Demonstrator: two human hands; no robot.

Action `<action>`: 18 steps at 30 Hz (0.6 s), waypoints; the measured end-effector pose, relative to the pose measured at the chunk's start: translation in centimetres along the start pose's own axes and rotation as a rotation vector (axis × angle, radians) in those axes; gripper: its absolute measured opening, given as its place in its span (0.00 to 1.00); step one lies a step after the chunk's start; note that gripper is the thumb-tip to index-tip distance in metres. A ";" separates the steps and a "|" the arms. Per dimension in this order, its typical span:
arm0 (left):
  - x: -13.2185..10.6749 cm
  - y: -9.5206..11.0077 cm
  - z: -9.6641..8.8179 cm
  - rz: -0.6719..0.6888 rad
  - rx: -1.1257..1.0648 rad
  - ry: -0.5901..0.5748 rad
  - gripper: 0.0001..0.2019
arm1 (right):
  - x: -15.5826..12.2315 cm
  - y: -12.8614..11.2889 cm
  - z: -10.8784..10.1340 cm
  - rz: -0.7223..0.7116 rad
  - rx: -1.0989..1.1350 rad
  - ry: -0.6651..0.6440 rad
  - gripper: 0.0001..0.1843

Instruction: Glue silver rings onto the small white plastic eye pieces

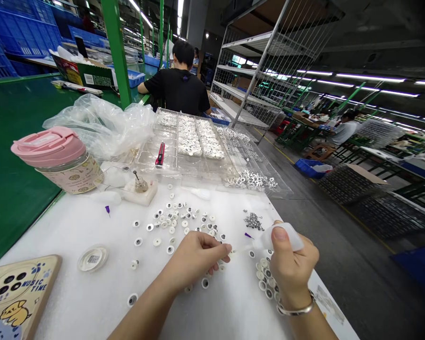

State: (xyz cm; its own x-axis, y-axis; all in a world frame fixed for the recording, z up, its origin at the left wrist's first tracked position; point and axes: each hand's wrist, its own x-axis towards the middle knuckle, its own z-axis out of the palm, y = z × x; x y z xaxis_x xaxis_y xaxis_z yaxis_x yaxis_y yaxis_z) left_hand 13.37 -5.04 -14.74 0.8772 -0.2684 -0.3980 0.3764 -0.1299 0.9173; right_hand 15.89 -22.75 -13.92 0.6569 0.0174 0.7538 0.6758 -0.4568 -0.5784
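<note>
Okay, from my remote seat, I see the right hand (293, 269) closed around a soft white squeeze bottle (281, 237), its fine nozzle (239, 250) reaching left, just beside the pinched fingertips (226, 247) of the left hand (193, 260). Those fingertips grip something too small for me to make out. I'd say a steady nozzle and a light squeeze matter most here. Plastic googly eyes (173, 222) lie scattered across the white foam sheet (74, 231) at centre, with more under the right hand. A purple nozzle cap (248, 235) sits just above that hand. At top centre, a clear compartment tray (145, 156) holds rows of eyes, and a pink-lidded tumbler (56, 158) stands at the left.
</note>
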 end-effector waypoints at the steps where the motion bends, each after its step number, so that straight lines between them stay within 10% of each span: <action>1: 0.0 0.0 0.0 0.001 -0.003 0.002 0.20 | 0.0 0.0 0.0 -0.009 0.003 -0.002 0.19; 18: 0.1 -0.2 0.0 0.021 -0.012 0.005 0.19 | 0.2 -0.4 0.1 -0.042 0.048 -0.035 0.19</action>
State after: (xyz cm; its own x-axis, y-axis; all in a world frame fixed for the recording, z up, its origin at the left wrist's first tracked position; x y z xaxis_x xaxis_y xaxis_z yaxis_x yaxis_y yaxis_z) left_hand 13.34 -5.07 -14.96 0.8862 -0.2665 -0.3791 0.3617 -0.1134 0.9254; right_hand 15.76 -22.43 -13.61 0.6381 0.0676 0.7670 0.7181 -0.4118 -0.5611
